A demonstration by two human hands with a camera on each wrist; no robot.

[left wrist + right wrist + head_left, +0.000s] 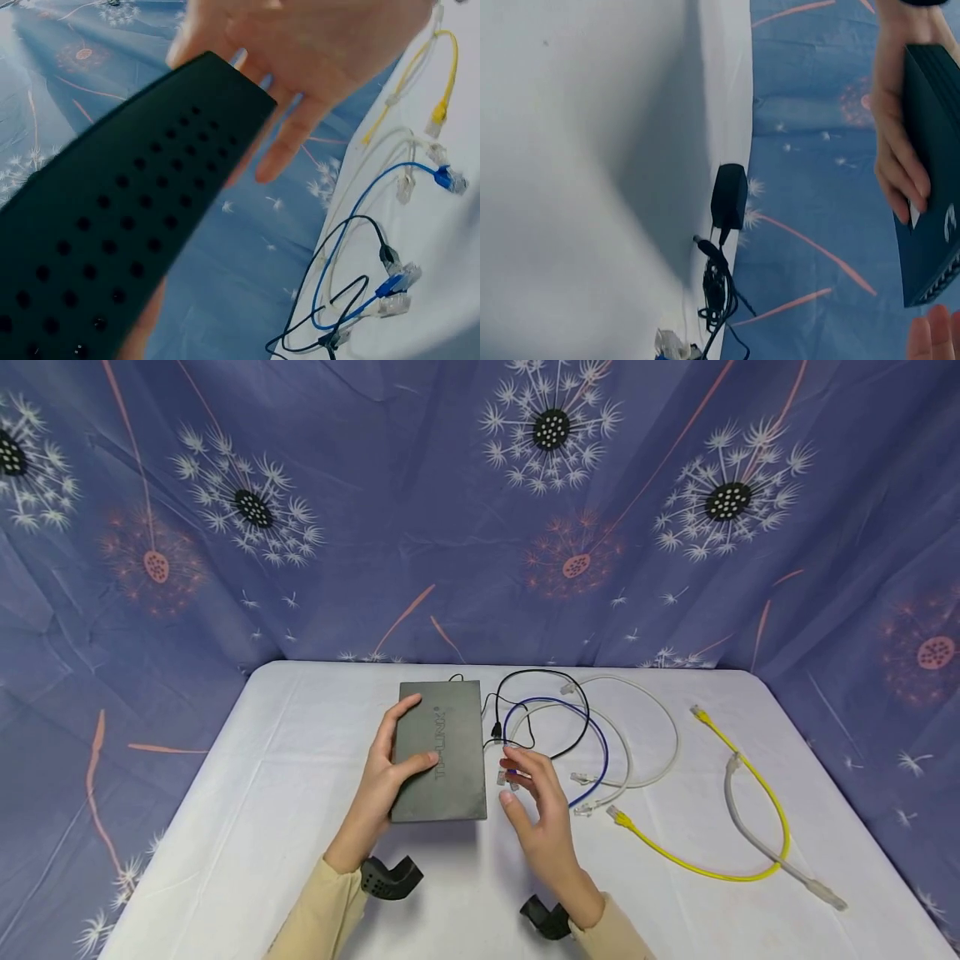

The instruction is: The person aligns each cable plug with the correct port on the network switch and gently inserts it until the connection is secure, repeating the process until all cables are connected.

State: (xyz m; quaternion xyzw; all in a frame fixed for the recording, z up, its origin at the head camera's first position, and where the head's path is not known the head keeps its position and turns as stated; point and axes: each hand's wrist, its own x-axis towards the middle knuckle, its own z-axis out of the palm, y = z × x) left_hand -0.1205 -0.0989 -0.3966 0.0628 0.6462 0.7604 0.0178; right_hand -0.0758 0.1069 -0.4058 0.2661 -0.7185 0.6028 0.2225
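My left hand (378, 785) holds a dark grey TP-LINK network switch (457, 760) by its left side, thumb and index finger over the top face. The other fingers, seen in the right wrist view, lie against the underside near a white label. Rows of vent holes run along the side of the network switch (112, 217) in the left wrist view. Raised off the table, the box casts a shadow. My right hand (543, 827) hovers by its right side, fingers loosely bent and holding nothing. Its fingertips (939, 334) show just beside the port edge in the right wrist view.
Right of the box lie a blue network cable (606, 752), white network cables (678, 735) and a thin black cable (587, 710). Further right, a yellow network cable (785, 827) crosses a grey one (735, 814). A black power adapter (729, 196) with coiled cord lies near the table's far edge.
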